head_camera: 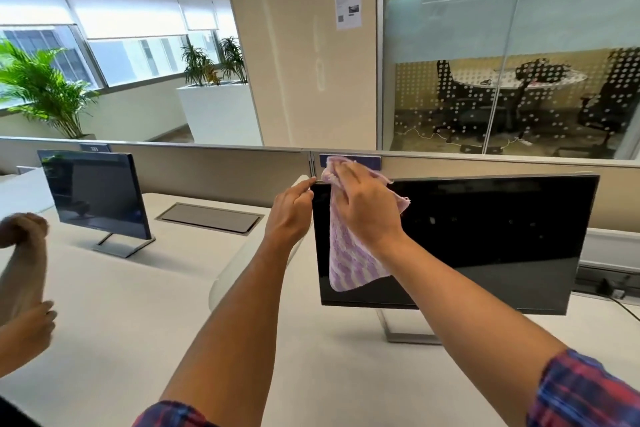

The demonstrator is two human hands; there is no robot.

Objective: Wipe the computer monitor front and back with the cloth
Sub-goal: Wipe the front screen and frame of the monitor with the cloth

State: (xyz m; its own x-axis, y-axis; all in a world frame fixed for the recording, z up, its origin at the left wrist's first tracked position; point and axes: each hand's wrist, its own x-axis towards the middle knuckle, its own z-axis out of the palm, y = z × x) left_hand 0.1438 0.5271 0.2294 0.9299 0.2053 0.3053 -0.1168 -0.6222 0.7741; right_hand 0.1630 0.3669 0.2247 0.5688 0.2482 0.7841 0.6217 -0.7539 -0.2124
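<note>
partition close behind monitor

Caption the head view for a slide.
Right hand presses cloth on monitor top-left corner; left hand steadies its edge.
</note>
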